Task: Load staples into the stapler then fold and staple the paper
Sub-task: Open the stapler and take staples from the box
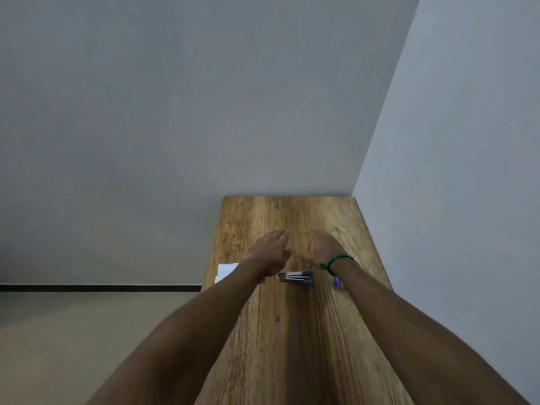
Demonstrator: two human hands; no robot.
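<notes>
1. Two bare forearms reach up from the bottom of the frame over a wooden table (292, 331).
2. Left hand (270, 248) is flat, fingers together, holding nothing.
3. Right hand (323, 245), with a green band (336, 261) at the wrist, has its fingers curled down; whether they hold anything I cannot tell.
4. Stapler (295, 277) lies open on the table at centre frame, just below both hands.
5. White paper (226, 271) sits at the table's left edge, partly behind the left forearm.
6. Small blue box (338, 282) lies beside the right wrist.

Bare rm, prob. office/home corner: plain grey walls (175, 112), wood-grain desk (292, 331), beige floor (73, 331), black skirting (87, 287).
</notes>
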